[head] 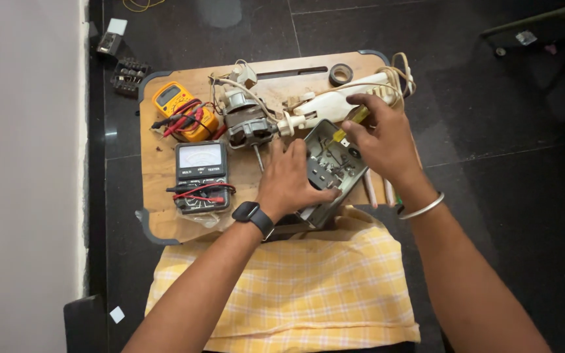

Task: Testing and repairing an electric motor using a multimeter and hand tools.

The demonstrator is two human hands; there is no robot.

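A grey open switch box (332, 165) with wires inside lies tilted on the wooden board (158, 170). My left hand (289, 183), a dark watch on its wrist, rests over the box's left side and grips its near edge. My right hand (379, 134), with a metal bangle on the wrist, holds a yellow-handled screwdriver (348, 127) whose tip points down into the box. Just behind the box lie a white plastic housing (335, 104) and a small electric motor (246, 124).
A yellow multimeter (181, 111) and a black analog meter (201, 176) with red and black leads sit on the board's left. A tape roll (341, 74) lies at the back. A yellow checked cloth (282, 287) covers my lap. Dark tiled floor surrounds; a white wall stands left.
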